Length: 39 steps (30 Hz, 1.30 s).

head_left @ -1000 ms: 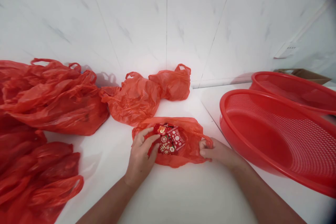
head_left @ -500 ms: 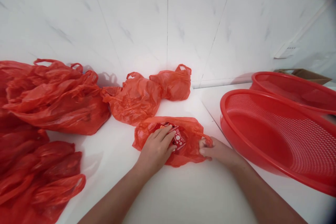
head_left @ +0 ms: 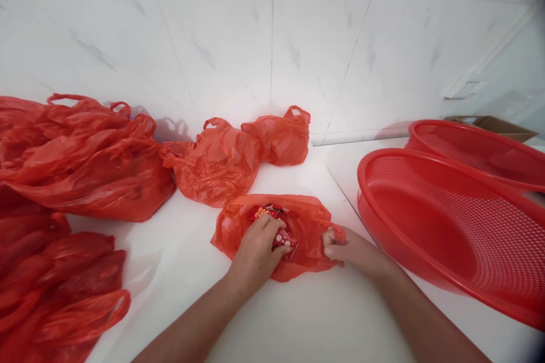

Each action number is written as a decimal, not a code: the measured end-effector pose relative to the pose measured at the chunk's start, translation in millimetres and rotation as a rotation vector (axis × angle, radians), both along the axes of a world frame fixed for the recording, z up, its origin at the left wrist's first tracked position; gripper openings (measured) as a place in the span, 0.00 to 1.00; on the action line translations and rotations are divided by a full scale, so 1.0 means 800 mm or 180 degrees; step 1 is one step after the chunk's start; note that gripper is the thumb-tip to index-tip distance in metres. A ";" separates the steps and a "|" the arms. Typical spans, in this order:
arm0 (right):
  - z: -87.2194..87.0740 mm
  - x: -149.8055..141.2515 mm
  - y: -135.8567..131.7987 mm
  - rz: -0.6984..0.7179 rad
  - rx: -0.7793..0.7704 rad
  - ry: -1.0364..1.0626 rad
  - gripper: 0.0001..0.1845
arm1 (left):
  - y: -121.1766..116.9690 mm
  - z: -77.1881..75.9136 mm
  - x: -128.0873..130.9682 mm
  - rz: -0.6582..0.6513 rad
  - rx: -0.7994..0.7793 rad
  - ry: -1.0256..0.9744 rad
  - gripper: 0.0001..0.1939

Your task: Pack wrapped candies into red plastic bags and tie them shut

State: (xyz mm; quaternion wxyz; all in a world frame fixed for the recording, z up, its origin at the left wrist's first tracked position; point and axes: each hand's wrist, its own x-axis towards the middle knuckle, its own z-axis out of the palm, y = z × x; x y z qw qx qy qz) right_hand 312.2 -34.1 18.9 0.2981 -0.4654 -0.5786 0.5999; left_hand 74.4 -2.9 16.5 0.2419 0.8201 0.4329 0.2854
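Observation:
A red plastic bag (head_left: 309,210) lies with its mouth open on the white table in front of me. My left hand (head_left: 258,249) reaches into it, fingers curled around a small red packet with white dots (head_left: 284,238). Behind those fingers, other red and orange wrapped items (head_left: 272,211) show partly inside the bag. At the bag's right end my right hand (head_left: 347,244) is closed on the bag's handle (head_left: 336,228). Part of the dotted packet is hidden by my left fingers.
Two large red perforated plastic baskets (head_left: 426,227) stand on the right, a cardboard box (head_left: 498,125) behind them. Filled red bags (head_left: 215,164) sit along the tiled wall (head_left: 213,39). More red bags (head_left: 85,164) are heaped at left on the white table (head_left: 323,312).
My left hand has moved slightly down with its fingers more curled, and the dotted packet sits lower in the bag. My right hand keeps its grip on the handle.

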 end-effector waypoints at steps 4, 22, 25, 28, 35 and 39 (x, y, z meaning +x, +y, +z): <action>0.001 0.000 0.001 0.0046 0.0006 0.0073 0.13 | -0.005 0.004 -0.002 -0.0079 -0.0178 -0.0066 0.16; -0.002 0.001 0.000 0.0083 0.0006 0.0137 0.16 | -0.010 0.010 0.011 0.0252 -0.0779 -0.1018 0.14; -0.002 0.002 -0.001 0.0101 0.0018 0.0165 0.17 | -0.011 0.011 0.012 0.0211 -0.0755 -0.0934 0.14; -0.003 0.002 -0.001 0.0113 0.0011 0.0170 0.17 | -0.011 0.008 0.013 0.0197 -0.0716 -0.0805 0.13; -0.001 0.001 0.000 0.0042 0.0013 0.0063 0.14 | -0.008 -0.003 0.012 0.0227 0.0140 -0.0295 0.21; -0.001 0.000 0.000 0.0023 -0.0033 0.0026 0.14 | 0.001 -0.003 0.000 0.0155 0.1022 0.0041 0.14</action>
